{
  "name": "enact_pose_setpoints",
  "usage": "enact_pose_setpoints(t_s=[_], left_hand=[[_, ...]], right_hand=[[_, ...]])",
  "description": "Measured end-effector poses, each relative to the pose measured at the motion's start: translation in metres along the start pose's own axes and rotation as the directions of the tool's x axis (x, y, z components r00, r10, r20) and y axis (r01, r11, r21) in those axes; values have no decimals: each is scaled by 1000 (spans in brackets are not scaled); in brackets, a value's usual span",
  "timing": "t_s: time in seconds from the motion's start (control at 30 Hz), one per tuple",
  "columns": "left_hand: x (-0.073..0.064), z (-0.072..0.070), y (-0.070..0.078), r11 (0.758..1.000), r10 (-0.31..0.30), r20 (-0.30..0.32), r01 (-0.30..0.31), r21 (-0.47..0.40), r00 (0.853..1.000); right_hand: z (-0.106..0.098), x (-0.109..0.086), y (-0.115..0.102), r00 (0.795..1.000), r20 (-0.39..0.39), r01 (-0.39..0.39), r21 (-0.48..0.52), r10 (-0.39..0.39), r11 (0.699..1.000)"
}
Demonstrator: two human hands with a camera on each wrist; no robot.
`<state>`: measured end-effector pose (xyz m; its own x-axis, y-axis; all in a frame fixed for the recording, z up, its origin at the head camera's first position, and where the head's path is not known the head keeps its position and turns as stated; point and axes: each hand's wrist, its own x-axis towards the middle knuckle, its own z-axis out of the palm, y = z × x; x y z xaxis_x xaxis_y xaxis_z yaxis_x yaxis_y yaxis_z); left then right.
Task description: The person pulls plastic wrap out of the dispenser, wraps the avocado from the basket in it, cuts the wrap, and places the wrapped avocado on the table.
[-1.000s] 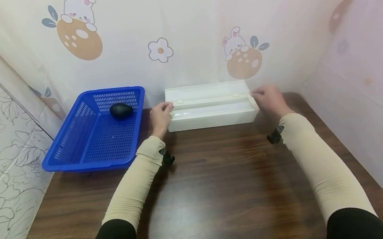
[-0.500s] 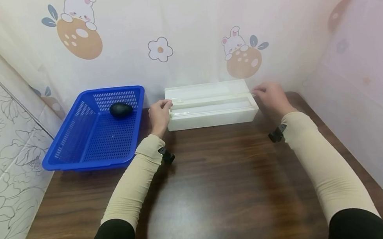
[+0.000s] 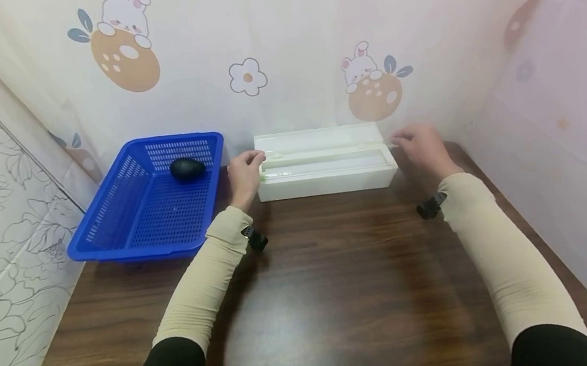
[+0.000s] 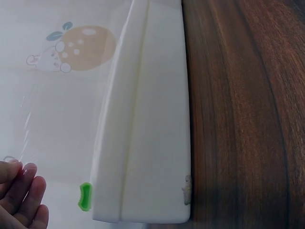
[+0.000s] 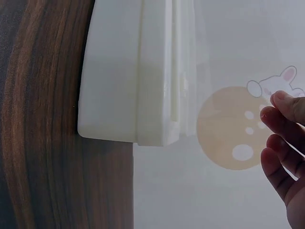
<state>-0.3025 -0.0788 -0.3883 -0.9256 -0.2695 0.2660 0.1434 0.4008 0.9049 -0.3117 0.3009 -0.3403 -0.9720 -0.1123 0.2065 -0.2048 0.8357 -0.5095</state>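
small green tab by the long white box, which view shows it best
Left wrist: the small green tab appears large, its outline clear beside the long white box. Head shows only a speck near the left hand; right wrist shows none.

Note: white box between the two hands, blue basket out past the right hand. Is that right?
The side is wrong: the head view shows the blue basket out past the left hand. The white box does sit between that hand and the right hand.
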Motion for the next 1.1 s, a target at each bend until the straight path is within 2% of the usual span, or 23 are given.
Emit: enact_pose_setpoints(t_s=[0.37,0.9,1.1], left_hand=[[-2,-5,7,999,9,14,-8,-49,1000],[-4,-12,22,991,56,32,-52,-120,998],[-6,-16,25,991,49,27,-45,-122,998]], right_hand=[[-6,-4,-4,1000,-23,7,43,-6,999],[-24,-9,-14,994,-74,81,-21,-82,996],[-26,-12,-17,992,-72,98,-42,-100,994]])
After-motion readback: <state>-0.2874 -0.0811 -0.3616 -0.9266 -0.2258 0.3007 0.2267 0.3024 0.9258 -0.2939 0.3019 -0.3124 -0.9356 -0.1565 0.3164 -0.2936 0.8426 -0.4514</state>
